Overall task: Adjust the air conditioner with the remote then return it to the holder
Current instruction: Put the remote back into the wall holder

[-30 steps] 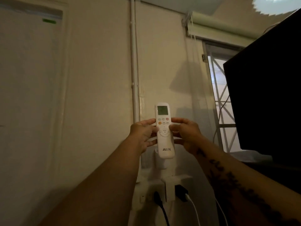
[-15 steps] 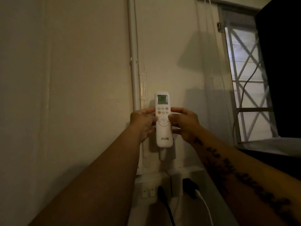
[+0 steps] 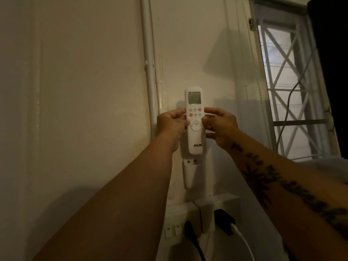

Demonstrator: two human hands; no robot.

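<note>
A white remote [image 3: 195, 137] with a small screen and the letters AUX is held upright in front of the cream wall. My left hand [image 3: 171, 126] grips its left edge and my right hand [image 3: 220, 126] grips its right edge, thumbs near the round button pad. Its lower end hangs just above the white wall holder [image 3: 190, 174], apart from it. The holder's pocket has nothing in it. The air conditioner is out of view.
A white pipe [image 3: 148, 72] runs down the wall left of the remote. Below the holder sits a socket panel [image 3: 180, 221] with a black plug [image 3: 190, 230] and a black charger [image 3: 224, 221] with a white cable. A barred window [image 3: 290, 87] is at right.
The view has tilted down, so the holder and sockets show more fully. Both hands keep hold of the remote, and my right thumb has slid off the buttons toward its edge.
</note>
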